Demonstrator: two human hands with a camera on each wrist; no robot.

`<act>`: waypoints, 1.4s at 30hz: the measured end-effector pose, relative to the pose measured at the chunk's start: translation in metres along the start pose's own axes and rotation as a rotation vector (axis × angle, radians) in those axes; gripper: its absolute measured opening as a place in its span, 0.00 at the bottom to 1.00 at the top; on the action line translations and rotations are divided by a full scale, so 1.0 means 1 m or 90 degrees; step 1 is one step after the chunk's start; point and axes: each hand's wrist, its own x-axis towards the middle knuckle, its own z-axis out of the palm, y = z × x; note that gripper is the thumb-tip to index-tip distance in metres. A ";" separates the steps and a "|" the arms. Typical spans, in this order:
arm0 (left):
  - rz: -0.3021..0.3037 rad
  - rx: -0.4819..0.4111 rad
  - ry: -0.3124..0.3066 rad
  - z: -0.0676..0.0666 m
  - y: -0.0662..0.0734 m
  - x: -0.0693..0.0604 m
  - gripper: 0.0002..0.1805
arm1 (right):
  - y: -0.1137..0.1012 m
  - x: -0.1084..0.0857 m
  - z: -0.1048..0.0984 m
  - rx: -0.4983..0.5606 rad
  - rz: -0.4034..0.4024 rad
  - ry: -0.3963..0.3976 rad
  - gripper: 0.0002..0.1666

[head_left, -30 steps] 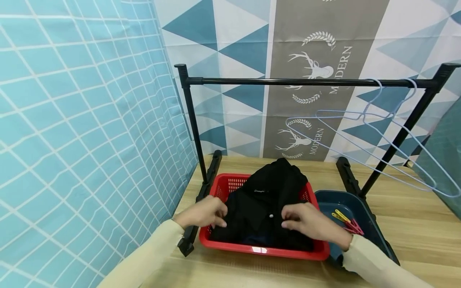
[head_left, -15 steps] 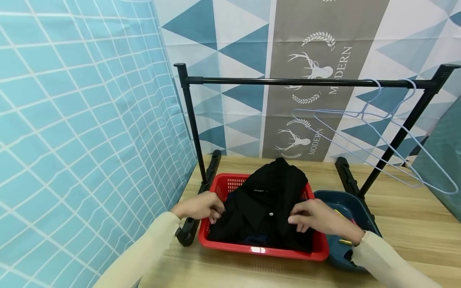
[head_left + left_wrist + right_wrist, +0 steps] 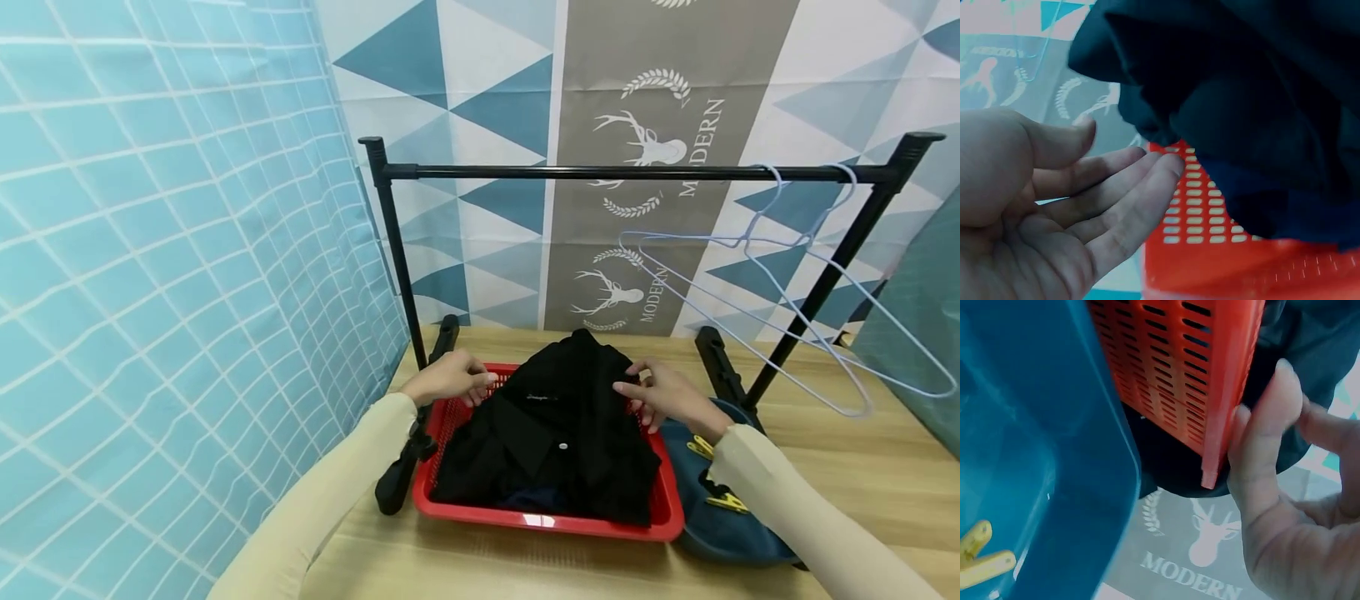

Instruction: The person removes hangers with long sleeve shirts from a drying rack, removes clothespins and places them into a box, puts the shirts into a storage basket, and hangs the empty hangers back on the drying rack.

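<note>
A black shirt (image 3: 566, 400) with a collar, a pale button and small white lettering lies heaped in the red basket (image 3: 540, 521). Over the basket's far left corner is my left hand (image 3: 450, 379), its thumb and fingers apart and holding nothing. In the left wrist view that hand (image 3: 1066, 206) has extended fingers close to dark cloth (image 3: 1241, 112). At the shirt's upper right side is my right hand (image 3: 667, 396), thumb extended towards the cloth. The right wrist view has this hand (image 3: 1279, 500) beside the basket rim (image 3: 1225, 394), with no cloth visibly pinched.
A black rack bar (image 3: 562, 172) spans above the basket. Two pale blue hangers (image 3: 757, 242) hang at its right. A dark blue tub (image 3: 727, 537) with yellow clothes pegs (image 3: 726, 502) stands right of the basket, partly behind my forearm. A tiled blue sheet (image 3: 187, 250) borders the left.
Both hands have moved away from me, from the basket's near half towards its far corners. The shirt stays in the basket, and the hangers have swung slightly.
</note>
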 end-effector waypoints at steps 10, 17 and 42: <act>0.003 0.050 -0.017 0.015 0.004 0.035 0.20 | 0.002 0.020 0.006 -0.007 0.030 -0.007 0.42; 0.009 0.110 -0.021 0.022 0.001 0.047 0.10 | 0.008 0.028 0.009 -0.067 -0.002 0.017 0.32; 0.137 0.024 0.100 -0.001 0.012 -0.019 0.04 | -0.039 -0.017 0.017 0.001 -0.290 0.019 0.08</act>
